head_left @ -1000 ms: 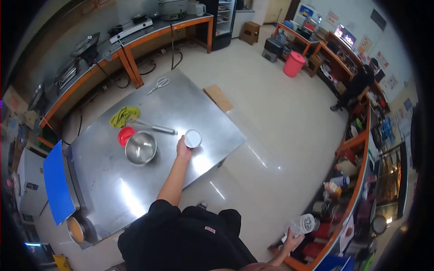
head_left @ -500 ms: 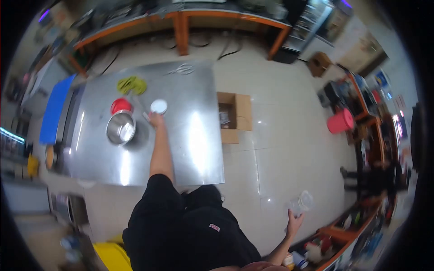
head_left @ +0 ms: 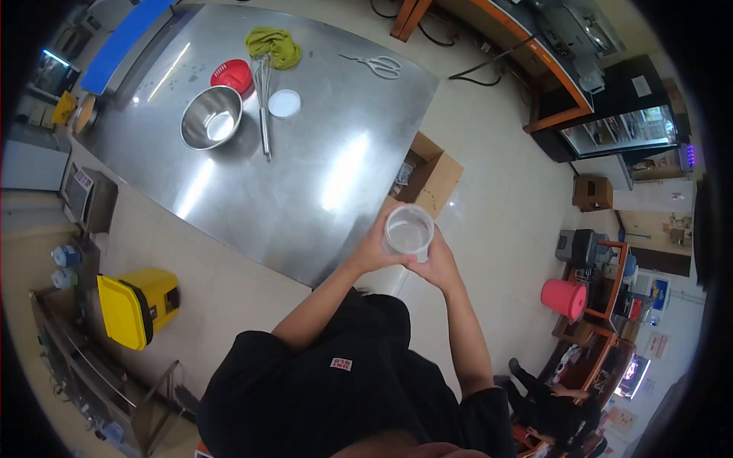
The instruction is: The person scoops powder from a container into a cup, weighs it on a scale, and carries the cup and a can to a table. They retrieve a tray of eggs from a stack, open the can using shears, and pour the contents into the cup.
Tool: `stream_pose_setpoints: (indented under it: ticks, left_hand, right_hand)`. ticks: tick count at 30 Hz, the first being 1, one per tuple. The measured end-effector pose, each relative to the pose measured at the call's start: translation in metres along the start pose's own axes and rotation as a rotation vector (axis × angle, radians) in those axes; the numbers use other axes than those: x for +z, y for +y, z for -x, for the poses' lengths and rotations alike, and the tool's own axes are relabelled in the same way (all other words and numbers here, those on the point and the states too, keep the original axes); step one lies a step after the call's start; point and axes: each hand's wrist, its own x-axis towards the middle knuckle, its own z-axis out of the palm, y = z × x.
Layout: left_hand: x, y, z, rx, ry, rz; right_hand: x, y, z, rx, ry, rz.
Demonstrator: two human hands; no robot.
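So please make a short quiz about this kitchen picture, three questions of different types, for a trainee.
1. True or false: both hands hold the clear jar.
2. What lies closest to the white lid: A scissors, B whisk, C yellow bin?
3. Fill in: the red lid lies beside the steel ____.

Key: 1 true, left hand and right hand; 2 B; 3 bowl.

Clear plastic jar; glossy steel table, bowl.
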Motion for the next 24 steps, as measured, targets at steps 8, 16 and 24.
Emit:
stream_pose_setpoints:
  ticks: [8,16,24]
  left_hand:
    - [0.095,-0.023,-0.097,0.115,-0.076,-0.282]
    - [0.313,-0.059,-0.212,0.076,-0.145,-0.279]
    - [0.459,-0.08,-0.331,0.068,-0.081,-0.207]
  right_hand:
    - [-0.168,0.1,-0.024,-0.141,0.078,-0.986]
    - [-0.313,0.267,-0.007,-0.077,0.359,-1.448]
    - [-0.51,0.461,0.013,-0.165,0.642,-1.736]
